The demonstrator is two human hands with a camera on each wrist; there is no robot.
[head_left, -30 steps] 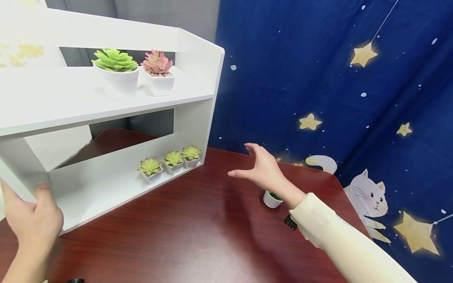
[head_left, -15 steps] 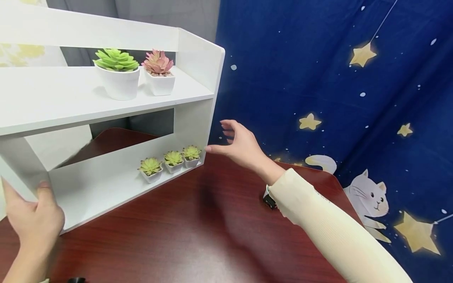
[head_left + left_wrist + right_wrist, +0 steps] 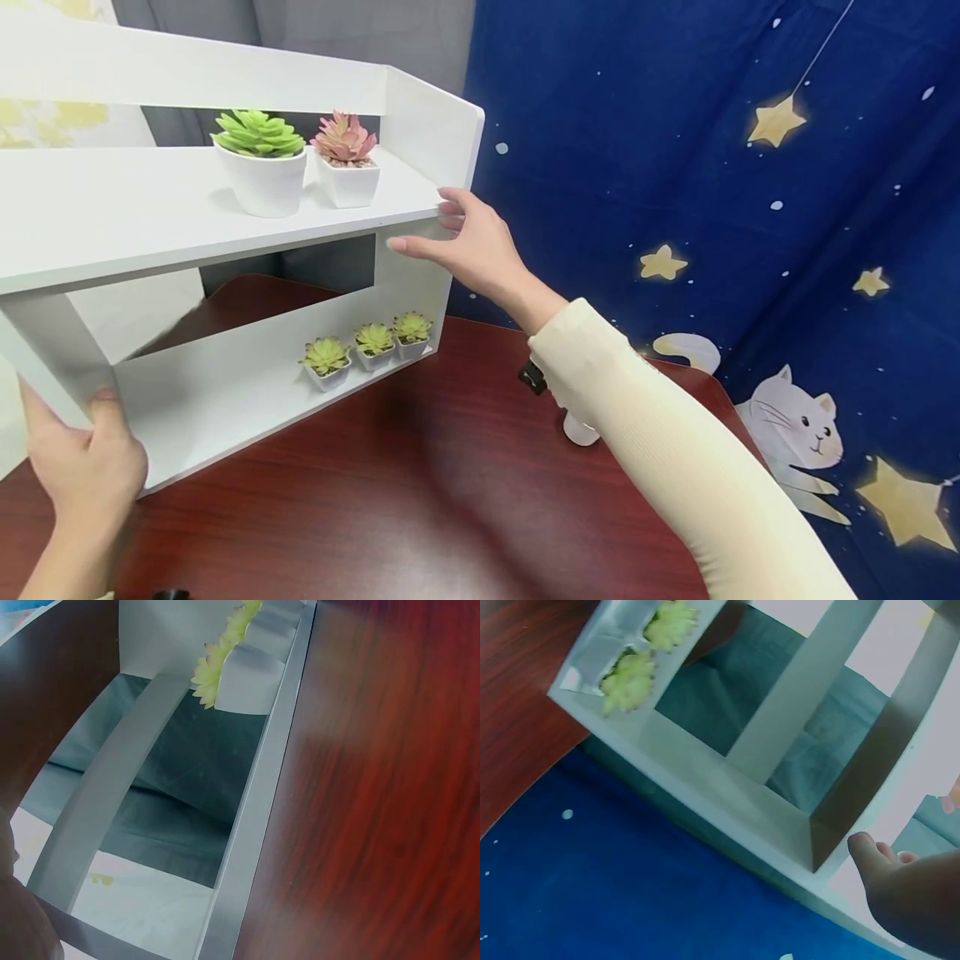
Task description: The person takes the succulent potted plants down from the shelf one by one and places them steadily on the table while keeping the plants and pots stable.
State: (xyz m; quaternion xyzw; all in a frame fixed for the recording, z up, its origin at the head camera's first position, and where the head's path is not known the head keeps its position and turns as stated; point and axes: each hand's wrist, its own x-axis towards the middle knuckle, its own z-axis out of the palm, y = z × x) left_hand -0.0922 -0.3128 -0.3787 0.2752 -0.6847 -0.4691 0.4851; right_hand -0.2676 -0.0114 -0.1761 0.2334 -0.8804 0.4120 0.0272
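My left hand grips the left side panel of a white two-tier shelf, thumb on its inner face. At the shelf's right end my right hand is spread in a C shape, fingers and thumb apart, overlapping the upper board's front corner. In the right wrist view its thumb lies right at the board's edge. A green succulent in a round white pot and a pink succulent in a square pot stand on the upper board, left of that hand. Three small yellow-green succulents line the lower board's right end.
The shelf stands on a dark red wooden table. Partly hidden by the right sleeve, a small white pot sits on the table at right. Behind hangs a blue star-patterned curtain.
My right hand has moved up and left, from over the table to the upper board's right end. The left hand keeps its grip, and the plants stay in place on the shelf.
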